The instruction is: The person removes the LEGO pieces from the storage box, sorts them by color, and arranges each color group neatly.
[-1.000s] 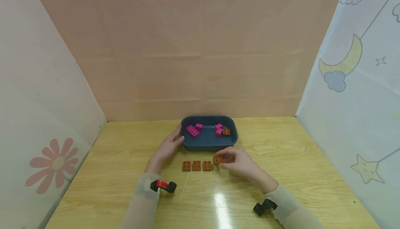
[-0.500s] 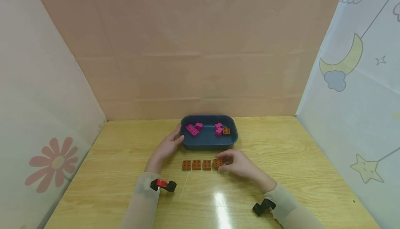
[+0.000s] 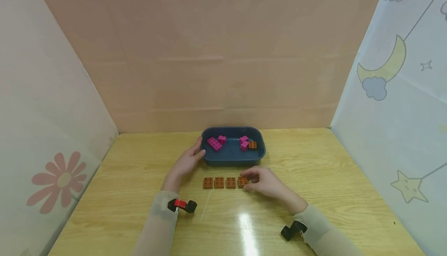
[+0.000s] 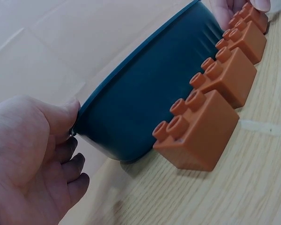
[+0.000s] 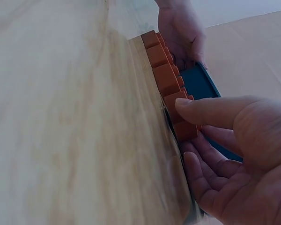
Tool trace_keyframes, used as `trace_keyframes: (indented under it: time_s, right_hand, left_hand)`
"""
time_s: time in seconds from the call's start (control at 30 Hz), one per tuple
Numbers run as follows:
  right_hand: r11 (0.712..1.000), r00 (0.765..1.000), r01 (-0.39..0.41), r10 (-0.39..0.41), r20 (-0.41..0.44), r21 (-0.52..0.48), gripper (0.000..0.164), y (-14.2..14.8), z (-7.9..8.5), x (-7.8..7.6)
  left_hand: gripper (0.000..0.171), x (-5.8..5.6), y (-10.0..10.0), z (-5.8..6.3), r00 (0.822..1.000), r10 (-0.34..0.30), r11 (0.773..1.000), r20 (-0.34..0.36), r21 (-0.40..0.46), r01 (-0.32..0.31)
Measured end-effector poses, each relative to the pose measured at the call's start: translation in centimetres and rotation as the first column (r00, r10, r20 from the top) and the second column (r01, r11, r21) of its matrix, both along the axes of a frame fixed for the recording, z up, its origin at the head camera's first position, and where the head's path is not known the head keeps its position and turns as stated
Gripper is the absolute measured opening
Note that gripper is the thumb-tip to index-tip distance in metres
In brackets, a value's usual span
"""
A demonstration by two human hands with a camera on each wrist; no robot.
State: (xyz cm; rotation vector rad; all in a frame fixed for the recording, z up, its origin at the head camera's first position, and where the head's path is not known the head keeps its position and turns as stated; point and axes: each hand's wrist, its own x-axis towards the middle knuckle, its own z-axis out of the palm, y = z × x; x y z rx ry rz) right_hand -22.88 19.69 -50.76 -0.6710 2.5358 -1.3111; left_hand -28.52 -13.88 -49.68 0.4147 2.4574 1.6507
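A dark blue plastic bin (image 3: 233, 163) stands toward the back of the table. My left hand (image 3: 186, 163) holds its left end; in the left wrist view the thumb lies on the rim and the other fingers curl below. In front of the bin, three orange toy building bricks (image 3: 219, 182) stand in a row, studs up. At the row's right end, my right hand (image 3: 266, 182) pinches another orange brick (image 3: 242, 182) between thumb and fingers. That brick is lined up with the row, close beside its neighbour. In the right wrist view the thumb (image 5: 208, 111) covers part of it.
Inside the bin lie several magenta bricks (image 3: 214, 144) and one orange brick (image 3: 252, 145). The wooden table (image 3: 118, 194) meets a plain back wall (image 3: 223, 73), with patterned side walls left and right. A pale mark (image 3: 207, 205) runs across the tabletop.
The orange brick in my right hand has come down and slightly toward me, into line with the row. My left hand has stayed on the bin.
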Motion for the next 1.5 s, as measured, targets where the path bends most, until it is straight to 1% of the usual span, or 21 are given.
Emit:
trace_keyframes:
  time_s: [0.23,0.57,0.87,1.03,1.1,1.2,1.27,1.37,1.43,1.5]
  right_hand:
    - [1.0,1.0,-0.003,0.004,-0.016,0.016,0.04,-0.1,-0.1,-0.1]
    - [0.999,1.0,0.002,-0.001,-0.027,0.034,0.041,-0.3,-0.2,-0.2]
    - [0.999,0.999,0.0,0.002,-0.039,0.041,0.042,-0.3,-0.3,-0.2]
    - [0.999,0.999,-0.014,0.016,-0.032,0.039,0.047,-0.2,-0.1,-0.1]
    - [0.999,0.999,-0.03,0.03,-0.015,0.037,0.051,0.0,0.3,-0.1]
    - [0.997,0.998,-0.056,0.056,0.003,0.046,0.056,0.6,1.4,0.1]
    - [0.996,0.997,-0.08,0.079,0.013,0.047,0.055,1.2,2.5,0.0]
    - [0.994,0.994,-0.11,0.11,0.021,0.015,0.05,2.0,4.1,-0.4]
    - [0.994,0.994,-0.102,0.103,0.03,-0.028,0.047,2.2,5.2,-0.9]
    - [0.995,0.997,-0.069,0.071,0.028,-0.072,0.047,1.9,6.0,-1.8]
  left_hand:
    - [0.067,0.1,-0.1,0.1,1.0,0.002,1.0,0.015,0.01,-0.002]
    - [0.066,0.1,-0.2,0.0,1.0,0.005,1.0,0.003,0.01,-0.005]
    - [0.066,0.1,-0.2,0.1,1.0,0.001,1.0,0.009,0.012,-0.002]
    - [0.067,0.1,-0.2,0.1,1.0,0.004,1.0,0.015,0.012,-0.004]
    - [0.067,0.1,-0.2,0.0,1.0,0.004,1.0,0.014,0.015,-0.004]
    - [0.068,0.1,-0.1,0.0,1.0,-0.004,1.0,0.003,0.015,0.003]
    - [0.068,0.1,-0.1,-0.1,1.0,-0.004,1.0,-0.002,0.02,0.004]
    - [0.068,0.0,-0.1,-0.3,1.0,-0.008,1.0,-0.007,0.018,0.008]
    - [0.068,-0.1,-0.2,-0.4,1.0,-0.01,1.0,-0.008,0.02,0.01]
    - [0.067,-0.2,-0.3,-0.3,1.0,-0.009,1.0,-0.006,0.03,0.009]
